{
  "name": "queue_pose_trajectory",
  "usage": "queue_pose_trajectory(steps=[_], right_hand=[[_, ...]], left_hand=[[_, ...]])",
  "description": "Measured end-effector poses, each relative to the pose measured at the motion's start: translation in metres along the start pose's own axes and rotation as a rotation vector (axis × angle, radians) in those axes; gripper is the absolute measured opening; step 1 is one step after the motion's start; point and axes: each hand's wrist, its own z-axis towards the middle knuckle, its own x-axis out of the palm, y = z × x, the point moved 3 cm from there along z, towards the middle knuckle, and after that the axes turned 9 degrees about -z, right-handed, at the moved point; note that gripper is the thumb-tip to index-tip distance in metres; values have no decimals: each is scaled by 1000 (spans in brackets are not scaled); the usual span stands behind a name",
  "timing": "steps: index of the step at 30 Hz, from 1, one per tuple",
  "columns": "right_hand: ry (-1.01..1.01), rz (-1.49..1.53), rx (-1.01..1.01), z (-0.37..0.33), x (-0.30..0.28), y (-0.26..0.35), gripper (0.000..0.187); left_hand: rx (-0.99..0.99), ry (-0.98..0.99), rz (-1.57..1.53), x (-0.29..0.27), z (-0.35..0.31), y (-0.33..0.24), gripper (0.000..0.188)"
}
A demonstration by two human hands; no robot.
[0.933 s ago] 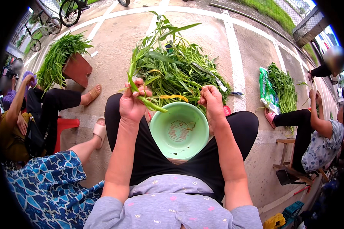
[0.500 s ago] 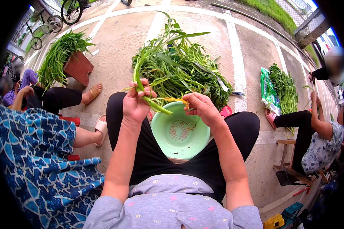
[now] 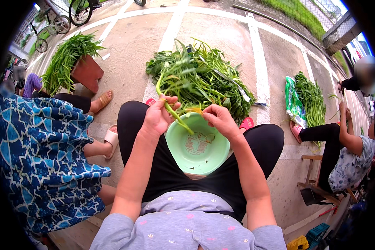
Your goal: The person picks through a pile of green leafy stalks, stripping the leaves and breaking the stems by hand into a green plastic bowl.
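A long green leafy vegetable stalk (image 3: 178, 118) lies across the fingers of my left hand (image 3: 156, 117), which is closed on it. Its leafy top is smeared by motion, and its cut end points down over the pale green basin (image 3: 214, 156). My right hand (image 3: 222, 121) is pinched shut on a yellowed leaf (image 3: 194, 110), blurred at the fingertips above the basin's far rim. Between my knees, the basin holds a few small leaf scraps and shows a printed mark. Just beyond it, a large heap of leafy greens (image 3: 216, 85) rests on the ground.
At far left, more greens (image 3: 68, 58) drape over a reddish-brown stool (image 3: 87, 74). A person in a blue patterned garment (image 3: 46, 154) is close on my left. To the right, a seated person works beside another pile of greens (image 3: 310, 98) and a green-white bag (image 3: 293, 98).
My left hand has moved slightly right and down with the stalk, whose top has swung lower. My right hand's pinch is tighter. The person in blue at left has shifted.
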Motion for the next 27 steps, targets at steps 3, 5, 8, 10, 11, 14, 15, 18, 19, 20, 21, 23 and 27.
queue_pose_trajectory(steps=[3, 5, 8, 10, 11, 14, 15, 18, 19, 20, 21, 23, 27], right_hand=[[2, -165, -33, 1, 5, -7, 14], [35, -192, -22, 0, 6, -7, 14], [44, -209, -18, 0, 7, -10, 15], [34, -216, -24, 0, 7, -10, 15], [4, -237, -39, -1, 5, -8, 15], [-102, -318, -64, -4, 0, -3, 15], [-147, -358, -65, -4, -3, -1, 15], [-237, -400, -56, -4, -11, 1, 15], [-255, -402, -42, -4, -13, 2, 14], [-273, -403, -28, -4, -16, 2, 14], [-280, -386, -13, -4, -18, 2, 14], [-276, -370, -4, -3, -20, 2, 13], [-295, -336, -69, -4, -21, -2, 12]], left_hand=[[-55, -126, 150, 0, -1, 9, 20], [-65, -154, 221, 0, -2, 11, 18], [-62, -176, 282, 2, -5, 13, 18], [-45, -194, 290, -4, -3, 14, 19], [-46, -214, 301, -6, -3, 14, 20], [-57, -261, 330, -7, -4, 15, 22], [-60, -267, 338, -6, -5, 15, 21], [-53, -267, 343, -9, -4, 15, 22], [-48, -265, 341, -10, -5, 15, 23], [-56, -255, 335, -10, -5, 15, 23], [-64, -243, 329, -9, -5, 14, 23], [-80, -231, 323, -8, -6, 12, 22], [-102, -243, 297, 0, -12, 13, 22]])
